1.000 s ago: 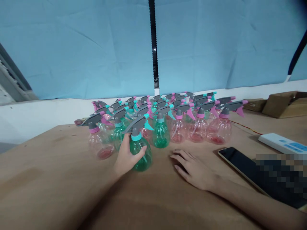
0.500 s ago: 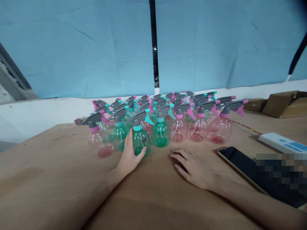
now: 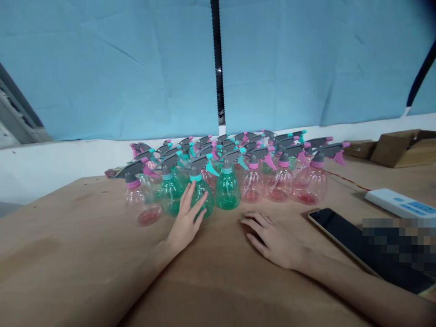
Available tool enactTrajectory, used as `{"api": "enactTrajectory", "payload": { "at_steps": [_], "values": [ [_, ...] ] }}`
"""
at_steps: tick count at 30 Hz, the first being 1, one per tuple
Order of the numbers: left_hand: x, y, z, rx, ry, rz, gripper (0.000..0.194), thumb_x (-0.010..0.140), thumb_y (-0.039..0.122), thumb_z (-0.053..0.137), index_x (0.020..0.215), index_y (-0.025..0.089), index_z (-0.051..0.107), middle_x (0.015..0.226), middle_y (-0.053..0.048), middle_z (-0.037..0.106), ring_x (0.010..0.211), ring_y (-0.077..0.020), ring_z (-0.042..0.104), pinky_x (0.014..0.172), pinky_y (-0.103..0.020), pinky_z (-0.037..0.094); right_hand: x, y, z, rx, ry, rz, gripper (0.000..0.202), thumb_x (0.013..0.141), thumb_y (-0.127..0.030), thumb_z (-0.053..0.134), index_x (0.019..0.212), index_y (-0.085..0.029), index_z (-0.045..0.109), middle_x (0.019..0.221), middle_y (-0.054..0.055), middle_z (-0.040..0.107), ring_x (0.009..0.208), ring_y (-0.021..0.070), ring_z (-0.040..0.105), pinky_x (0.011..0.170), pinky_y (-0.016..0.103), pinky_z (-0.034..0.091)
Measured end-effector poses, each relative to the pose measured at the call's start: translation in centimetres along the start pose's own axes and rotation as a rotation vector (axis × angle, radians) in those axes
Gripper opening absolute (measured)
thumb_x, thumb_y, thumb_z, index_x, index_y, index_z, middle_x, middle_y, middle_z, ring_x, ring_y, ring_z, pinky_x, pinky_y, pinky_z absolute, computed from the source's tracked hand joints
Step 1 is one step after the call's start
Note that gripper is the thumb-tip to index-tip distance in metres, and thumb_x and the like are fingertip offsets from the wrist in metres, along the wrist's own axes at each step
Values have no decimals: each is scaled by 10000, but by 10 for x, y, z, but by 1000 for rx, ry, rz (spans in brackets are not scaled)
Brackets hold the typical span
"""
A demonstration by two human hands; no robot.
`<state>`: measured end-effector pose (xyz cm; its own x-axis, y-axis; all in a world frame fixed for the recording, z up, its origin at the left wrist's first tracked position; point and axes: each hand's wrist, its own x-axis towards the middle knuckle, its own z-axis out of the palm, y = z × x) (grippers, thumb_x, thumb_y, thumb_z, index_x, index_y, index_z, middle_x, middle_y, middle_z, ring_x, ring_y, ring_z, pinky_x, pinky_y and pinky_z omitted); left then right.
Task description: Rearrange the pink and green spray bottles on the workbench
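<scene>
My left hand (image 3: pixel 186 220) is open, its fingers spread against the front of a green spray bottle (image 3: pixel 206 196) with a grey head and turquoise trigger. Whether the fingertips press on the bottle or only hover I cannot tell. My right hand (image 3: pixel 270 238) lies on the table, fingers loosely spread and holding nothing. Another green spray bottle (image 3: pixel 228 190) stands just right of the first. A pink spray bottle (image 3: pixel 143 206) stands at the left end of the front row, and a larger-looking pink spray bottle (image 3: pixel 310 181) at the right end. All stand upright.
Several more spray bottles are packed in rows behind. On the right lie a black phone (image 3: pixel 361 245) and a white power strip (image 3: pixel 402 202) with a thin cable. Cardboard boxes (image 3: pixel 397 150) stand farther back. A blue sheet (image 3: pixel 136 68) covers the wall behind the wooden table (image 3: pixel 51 254).
My left hand has loosened from around the green spray bottle, its fingers now spread across the front. That bottle sits slightly farther back. My right hand has stayed in place.
</scene>
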<state>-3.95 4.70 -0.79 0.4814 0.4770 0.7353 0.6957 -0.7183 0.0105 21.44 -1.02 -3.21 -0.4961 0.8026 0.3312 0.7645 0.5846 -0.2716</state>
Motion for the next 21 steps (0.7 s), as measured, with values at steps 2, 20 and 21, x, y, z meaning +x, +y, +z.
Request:
{"api": "enactTrajectory", "payload": {
  "at_steps": [2, 20, 21],
  "values": [
    [1, -1, 2, 7, 9, -7, 518, 869, 106, 450, 1319, 334, 334, 1496, -35, 87, 1364, -279, 123, 1060, -525, 246, 0, 0, 0, -1, 2, 2, 341, 883, -221, 401, 1196, -132, 506, 1209, 134, 507, 1148, 250, 447, 967, 416, 379],
    [9, 0, 10, 81, -16, 22, 373, 856, 95, 432, 1217, 190, 448, 1469, -112, 136, 1355, -294, 134, 1058, -520, 257, 1, 0, 0, -3, 4, 7, 336, 884, -228, 400, 1189, -134, 508, 1215, 131, 508, 1143, 243, 451, 970, 419, 377],
    [8, 6, 9, 60, -60, 58, 365, 859, 99, 423, 1213, 182, 456, 1466, -116, 161, 1357, -281, 140, 1066, -505, 251, 1, 1, 1, 0, 5, 5, 339, 885, -229, 399, 1193, -136, 505, 1217, 130, 509, 1145, 241, 450, 973, 418, 376]
  ]
}}
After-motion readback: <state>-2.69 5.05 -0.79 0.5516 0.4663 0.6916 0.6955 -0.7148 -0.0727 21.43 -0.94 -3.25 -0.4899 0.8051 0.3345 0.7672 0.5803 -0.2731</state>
